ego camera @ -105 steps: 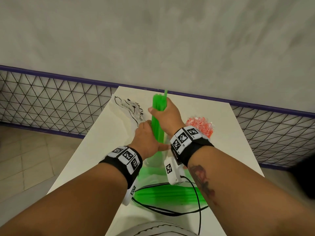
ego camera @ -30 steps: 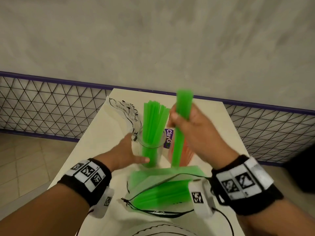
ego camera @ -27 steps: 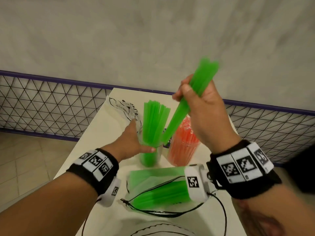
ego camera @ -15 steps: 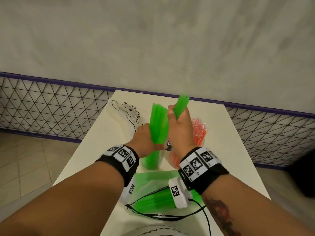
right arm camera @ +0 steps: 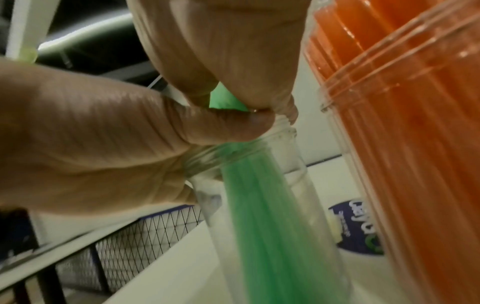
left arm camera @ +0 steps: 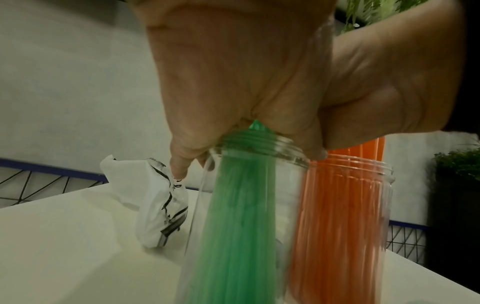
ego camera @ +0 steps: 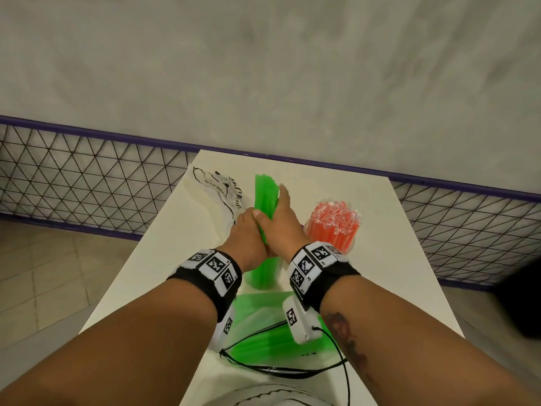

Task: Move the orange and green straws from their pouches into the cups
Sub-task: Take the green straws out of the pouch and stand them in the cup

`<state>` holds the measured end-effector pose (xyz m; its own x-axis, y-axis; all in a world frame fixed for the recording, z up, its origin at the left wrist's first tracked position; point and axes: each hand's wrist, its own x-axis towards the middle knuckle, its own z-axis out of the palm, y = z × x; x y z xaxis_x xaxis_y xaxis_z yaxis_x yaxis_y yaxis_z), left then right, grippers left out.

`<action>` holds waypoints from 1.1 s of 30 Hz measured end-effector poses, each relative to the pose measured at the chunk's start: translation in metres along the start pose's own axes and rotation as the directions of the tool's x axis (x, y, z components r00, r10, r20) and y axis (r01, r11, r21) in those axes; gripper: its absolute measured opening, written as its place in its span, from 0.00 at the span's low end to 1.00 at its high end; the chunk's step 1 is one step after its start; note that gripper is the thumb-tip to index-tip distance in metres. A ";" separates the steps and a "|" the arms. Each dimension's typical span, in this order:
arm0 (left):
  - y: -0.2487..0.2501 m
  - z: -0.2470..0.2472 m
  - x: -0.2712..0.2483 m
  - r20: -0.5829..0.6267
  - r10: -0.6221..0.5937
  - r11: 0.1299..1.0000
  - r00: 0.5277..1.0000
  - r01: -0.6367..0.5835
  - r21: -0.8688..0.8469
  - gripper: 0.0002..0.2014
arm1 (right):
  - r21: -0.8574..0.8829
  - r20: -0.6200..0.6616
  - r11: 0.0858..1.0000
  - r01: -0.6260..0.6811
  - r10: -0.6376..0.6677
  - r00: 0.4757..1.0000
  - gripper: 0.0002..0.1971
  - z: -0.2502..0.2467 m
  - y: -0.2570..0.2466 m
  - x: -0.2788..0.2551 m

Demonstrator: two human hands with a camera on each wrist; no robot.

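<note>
While your left hand (ego camera: 248, 232) and right hand (ego camera: 279, 227) both clasp the green straws (ego camera: 265, 197) standing in the clear cup (left arm camera: 249, 205), the orange straws (ego camera: 335, 227) fill their own cup just beside — both on the surface (ego camera: 380, 244).

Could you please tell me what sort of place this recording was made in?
Probably a terrace or balcony set up as a workstation: a white table against a bare concrete wall, a low mesh fence, and potted plants.
</note>
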<state>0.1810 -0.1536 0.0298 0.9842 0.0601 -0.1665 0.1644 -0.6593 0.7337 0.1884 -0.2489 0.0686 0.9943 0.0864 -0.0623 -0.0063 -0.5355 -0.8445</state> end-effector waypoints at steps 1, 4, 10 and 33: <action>0.000 0.000 0.000 0.002 -0.002 1.000 1.000 0.002 -0.011 0.49 | -0.050 0.008 0.998 0.029 -0.029 1.000 0.34 0.002 0.002 0.003; -0.005 0.001 0.004 0.007 0.001 0.997 1.000 -0.001 -0.079 0.61 | -0.082 -0.060 0.996 0.025 -0.030 0.998 0.22 -0.001 0.010 0.009; -0.004 -0.001 0.002 0.016 0.010 0.996 1.000 -0.009 -0.087 0.78 | -0.028 -0.067 0.998 -0.057 0.055 0.996 0.47 -0.011 0.008 0.000; -0.069 0.013 -0.093 0.490 -0.164 0.940 0.856 -0.015 0.340 0.50 | -0.485 0.649 0.463 0.742 -0.379 0.660 0.18 0.005 0.127 -0.118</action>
<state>0.0769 -0.1230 -0.0137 0.7835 -0.2081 -0.5855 0.1176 -0.8756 0.4685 0.0695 -0.3226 -0.0340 0.5896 0.8049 -0.0666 0.7865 -0.5910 -0.1795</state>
